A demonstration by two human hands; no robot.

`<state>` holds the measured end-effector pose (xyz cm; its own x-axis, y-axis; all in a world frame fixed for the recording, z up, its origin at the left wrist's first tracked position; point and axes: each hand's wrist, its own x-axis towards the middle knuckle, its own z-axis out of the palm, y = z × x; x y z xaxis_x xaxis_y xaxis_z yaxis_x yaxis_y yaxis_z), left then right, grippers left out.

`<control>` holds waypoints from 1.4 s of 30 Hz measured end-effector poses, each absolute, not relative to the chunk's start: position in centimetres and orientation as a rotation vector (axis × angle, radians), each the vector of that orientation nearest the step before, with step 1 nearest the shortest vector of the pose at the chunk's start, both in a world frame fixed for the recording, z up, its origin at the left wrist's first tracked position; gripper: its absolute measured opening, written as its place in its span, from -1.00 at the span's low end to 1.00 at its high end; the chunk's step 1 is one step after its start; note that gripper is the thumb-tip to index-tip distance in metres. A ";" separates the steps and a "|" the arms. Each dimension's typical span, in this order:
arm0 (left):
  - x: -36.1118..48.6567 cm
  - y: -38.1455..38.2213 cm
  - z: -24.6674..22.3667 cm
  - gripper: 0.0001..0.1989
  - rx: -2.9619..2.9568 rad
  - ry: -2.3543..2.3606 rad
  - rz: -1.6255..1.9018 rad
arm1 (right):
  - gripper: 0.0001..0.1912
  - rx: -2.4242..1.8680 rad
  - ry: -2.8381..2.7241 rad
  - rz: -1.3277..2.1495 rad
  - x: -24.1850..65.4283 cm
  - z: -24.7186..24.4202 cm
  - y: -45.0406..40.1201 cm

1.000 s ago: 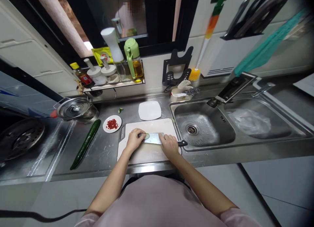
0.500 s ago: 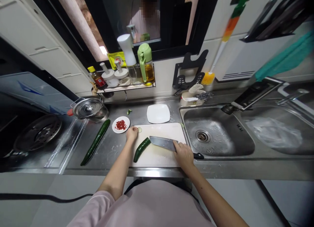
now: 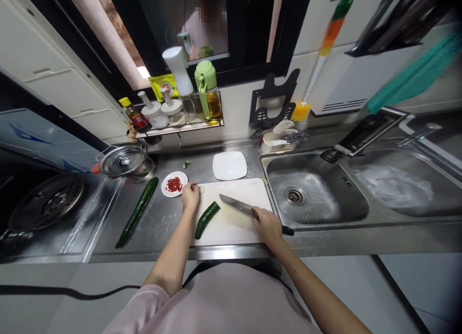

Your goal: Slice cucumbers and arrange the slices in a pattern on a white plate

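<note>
A white cutting board [image 3: 249, 192] lies on the counter in front of me. On it rests a piece of dark green cucumber [image 3: 207, 219], its cut end facing up and right. My right hand [image 3: 267, 225] grips a kitchen knife [image 3: 236, 204] by its black handle; the blade points left over the board, its tip just above the cucumber's cut end. At the board's upper left corner is my left hand [image 3: 190, 196], fingers curled together. A thin pale cucumber slice [image 3: 201, 190] sits right beside its fingertips; whether they pinch anything is hidden.
A whole cucumber [image 3: 137, 212] and a small plate of chopped red pieces [image 3: 174, 184] lie to the left. Behind the board are a white plate [image 3: 229, 165] and green scraps [image 3: 186, 164]. The sink [image 3: 317, 192] adjoins on the right; a lidded pot [image 3: 126, 160] stands far left.
The knife has turned in my right hand, so its blade shows narrower and its tip has risen slightly. My left hand stays by the slice. The whole view has shifted a little.
</note>
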<state>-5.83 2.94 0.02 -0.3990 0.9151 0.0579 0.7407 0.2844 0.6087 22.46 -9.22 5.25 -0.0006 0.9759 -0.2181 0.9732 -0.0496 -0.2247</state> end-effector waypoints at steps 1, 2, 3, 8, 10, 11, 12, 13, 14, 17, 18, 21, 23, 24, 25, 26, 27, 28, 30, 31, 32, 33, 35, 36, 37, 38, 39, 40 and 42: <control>-5.4 2.3 0.1 -0.68 1.487 2.228 0.898 | -0.72 -2.204 -2.148 0.552 22.3 5.3 -9.1; -4.9 1.6 0.1 -0.67 1.472 2.196 0.968 | -0.71 -2.194 -2.149 0.607 22.1 5.5 -9.0; -4.3 0.6 0.2 -0.67 1.473 2.157 1.018 | -0.69 -2.186 -2.163 0.658 21.8 5.6 -8.9; -2.4 -4.7 0.5 -0.74 1.852 1.866 0.924 | -0.67 -2.136 -2.307 0.820 19.8 6.1 -8.4; -2.3 -6.1 0.4 -0.74 1.972 1.794 0.858 | -0.68 -2.084 -2.341 0.851 19.1 6.4 -8.3; -2.4 -6.5 0.3 -0.74 2.010 1.773 0.834 | -0.68 -2.064 -2.349 0.860 18.7 6.5 -8.3; -2.5 -6.8 0.2 -0.74 2.036 1.761 0.818 | -0.67 -2.051 -2.353 0.868 18.3 6.7 -8.3; -2.6 -7.0 0.0 -0.74 2.056 1.752 0.808 | -0.66 -2.040 -2.354 0.876 18.0 6.9 -8.3; -2.7 -7.1 -0.2 -0.73 2.072 1.746 0.804 | -0.65 -2.033 -2.355 0.885 17.7 7.0 -8.4; -2.8 -7.1 -0.7 -0.72 2.111 1.738 0.807 | -0.64 -2.022 -2.365 0.897 16.8 7.3 -8.6; -2.9 -7.1 -0.8 -0.71 2.121 1.738 0.808 | -0.66 -2.015 -2.369 0.893 16.5 7.2 -8.7; -2.9 -7.1 -0.9 -0.71 2.147 1.733 0.803 | -0.68 -1.985 -2.371 0.860 16.0 6.9 -8.8; -3.0 -7.1 -0.9 -0.71 2.156 1.729 0.801 | -0.69 -1.970 -2.375 0.854 15.8 6.6 -8.9; -3.0 -7.1 -0.8 -0.71 2.157 1.729 0.801 | -0.69 -1.965 -2.379 0.860 15.8 6.6 -8.9; -3.0 -7.1 -0.8 -0.71 2.158 1.730 0.802 | -0.68 -1.961 -2.384 0.865 15.7 6.6 -8.9; -3.0 -7.1 -0.8 -0.71 2.158 1.733 0.802 | -0.68 -1.959 -2.391 0.867 15.7 6.6 -9.0; -3.0 -7.1 -0.8 -0.71 2.158 1.736 0.802 | -0.68 -1.958 -2.400 0.864 15.6 6.6 -9.0; -2.9 -7.1 -0.9 -0.72 2.159 1.739 0.802 | -0.68 -1.959 -2.410 0.857 15.5 6.6 -9.0; -3.0 -7.1 -1.0 -0.72 2.165 1.739 0.804 | -0.68 -1.957 -2.433 0.851 15.3 6.7 -9.1; -3.0 -7.1 -1.1 -0.72 2.168 1.737 0.807 | -0.67 -1.953 -2.445 0.855 15.2 6.8 -9.2; -3.0 -7.0 -1.2 -0.72 2.171 1.733 0.809 | -0.66 -1.950 -2.456 0.862 15.1 6.8 -9.2; -3.1 -7.0 -1.3 -0.72 2.174 1.727 0.808 | -0.66 -1.948 -2.462 0.868 15.0 6.8 -9.2; -3.2 -7.0 -1.4 -0.72 2.180 1.718 0.803 | -0.64 -1.949 -2.467 0.875 14.8 6.8 -9.2; -3.3 -7.0 -1.4 -0.73 2.183 1.714 0.799 | -0.64 -1.953 -2.467 0.877 14.7 6.7 -9.2; -3.3 -6.9 -1.5 -0.73 2.189 1.711 0.799 | -0.64 -1.957 -2.466 0.878 14.6 6.7 -9.2; -3.3 -6.9 -1.5 -0.73 2.196 1.708 0.803 | -0.64 -1.961 -2.466 0.879 14.5 6.7 -9.1; -3.3 -6.9 -1.5 -0.74 2.203 1.706 0.811 | -0.65 -1.963 -2.467 0.881 14.5 6.7 -9.1; -3.3 -6.9 -1.5 -0.74 2.211 1.705 0.821 | -0.65 -1.966 -2.469 0.883 14.5 6.7 -9.1; -3.3 -6.9 -1.6 -0.75 2.224 1.707 0.841 | -0.67 -1.971 -2.476 0.887 14.4 6.7 -9.0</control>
<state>-3.34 -6.86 -1.57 0.1644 0.9373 0.3073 0.8147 -0.3046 0.4935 14.43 -9.02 6.67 -0.2737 0.8600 -0.4306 0.9379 0.1393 -0.3178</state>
